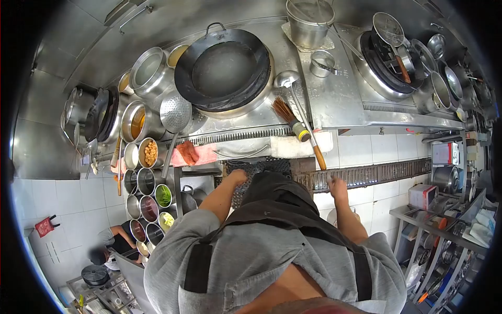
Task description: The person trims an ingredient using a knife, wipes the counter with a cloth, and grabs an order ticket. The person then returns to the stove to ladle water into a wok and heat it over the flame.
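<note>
My left hand (239, 177) is held low beside the dark apron (277, 193), its fingers curled in, with nothing showing in them. On the other side, my right hand (338, 186) is closed near the wooden end of a ladle (306, 118); a small pale spot shows at its fingertips, too small to name. The ladle lies across the counter edge, its handle end apart from my hand. Beside it lie a bristle brush (288, 118) and a white cloth (300, 147). A large black wok (225, 68) sits on the burner ahead.
A perforated skimmer (175, 112) and a red cloth (188, 153) lie left of the wok. Several ingredient pots, including one of green vegetables (163, 195), stand at left. Another person (112, 243) is at lower left. A metal rack (434, 230) stands at right.
</note>
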Motion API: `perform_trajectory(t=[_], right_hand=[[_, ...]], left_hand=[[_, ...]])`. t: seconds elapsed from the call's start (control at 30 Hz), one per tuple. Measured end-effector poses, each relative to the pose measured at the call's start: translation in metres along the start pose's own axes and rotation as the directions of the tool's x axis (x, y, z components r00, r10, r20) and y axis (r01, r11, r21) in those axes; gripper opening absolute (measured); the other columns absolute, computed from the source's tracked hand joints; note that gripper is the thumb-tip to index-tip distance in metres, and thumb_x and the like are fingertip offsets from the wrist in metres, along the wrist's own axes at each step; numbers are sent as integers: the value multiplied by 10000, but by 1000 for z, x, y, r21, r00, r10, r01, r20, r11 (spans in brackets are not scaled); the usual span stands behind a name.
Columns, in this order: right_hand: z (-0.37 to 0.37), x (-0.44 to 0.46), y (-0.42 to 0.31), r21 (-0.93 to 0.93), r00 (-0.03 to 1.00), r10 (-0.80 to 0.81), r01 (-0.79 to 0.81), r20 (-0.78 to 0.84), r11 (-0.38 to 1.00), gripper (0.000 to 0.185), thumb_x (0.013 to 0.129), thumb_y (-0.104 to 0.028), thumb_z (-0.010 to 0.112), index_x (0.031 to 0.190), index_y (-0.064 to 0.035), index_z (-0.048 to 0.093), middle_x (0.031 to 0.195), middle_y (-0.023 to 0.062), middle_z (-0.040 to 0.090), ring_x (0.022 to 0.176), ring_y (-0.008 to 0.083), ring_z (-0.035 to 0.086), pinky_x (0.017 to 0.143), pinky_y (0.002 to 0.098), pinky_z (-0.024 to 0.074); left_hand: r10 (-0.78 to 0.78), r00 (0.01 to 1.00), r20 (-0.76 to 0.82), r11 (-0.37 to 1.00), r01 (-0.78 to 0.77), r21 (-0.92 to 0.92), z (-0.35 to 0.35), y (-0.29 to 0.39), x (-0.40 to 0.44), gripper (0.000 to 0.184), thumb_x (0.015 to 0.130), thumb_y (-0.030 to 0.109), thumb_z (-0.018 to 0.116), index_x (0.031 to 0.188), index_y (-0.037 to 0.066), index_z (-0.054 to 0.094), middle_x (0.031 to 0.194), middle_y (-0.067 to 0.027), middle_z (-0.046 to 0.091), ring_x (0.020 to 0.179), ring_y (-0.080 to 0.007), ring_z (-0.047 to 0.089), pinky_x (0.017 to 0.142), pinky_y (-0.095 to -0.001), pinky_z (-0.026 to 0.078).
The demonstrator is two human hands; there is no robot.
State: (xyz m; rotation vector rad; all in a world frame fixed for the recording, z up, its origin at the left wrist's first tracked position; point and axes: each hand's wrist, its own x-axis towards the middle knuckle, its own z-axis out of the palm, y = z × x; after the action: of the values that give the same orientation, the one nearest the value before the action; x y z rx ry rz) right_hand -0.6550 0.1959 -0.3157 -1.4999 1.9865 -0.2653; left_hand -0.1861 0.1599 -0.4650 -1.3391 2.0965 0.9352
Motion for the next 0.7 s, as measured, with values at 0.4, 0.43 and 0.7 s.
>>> perform_trajectory(t=[0.4,0.43,0.7], right_hand=[[22,-52,42,-67,980,199,-199,-5,978,334,755,-295,604,990,-57,627,948,182,625,897,352,587,807,423,465],[25,-52,38,-93,983,181,-179,21,980,322,760,-286,599,989,-62,627,916,178,630,869,351,593,792,418,471],[14,-126,27,123,934,336,-321,-124,939,307,756,-258,586,984,-59,639,850,178,640,804,349,606,763,406,481]], left_hand=[[601,783,-160,718,-440,540,28,-15,-59,347,747,399,539,858,107,690,960,-153,634,922,-329,596,812,-433,449],[492,870,-25,808,-445,387,51,-26,-35,345,747,395,543,862,105,688,950,-161,634,927,-324,595,811,-425,449],[150,944,295,987,-162,17,9,32,39,315,760,321,522,870,65,668,929,-197,625,928,-334,592,805,-424,453]])
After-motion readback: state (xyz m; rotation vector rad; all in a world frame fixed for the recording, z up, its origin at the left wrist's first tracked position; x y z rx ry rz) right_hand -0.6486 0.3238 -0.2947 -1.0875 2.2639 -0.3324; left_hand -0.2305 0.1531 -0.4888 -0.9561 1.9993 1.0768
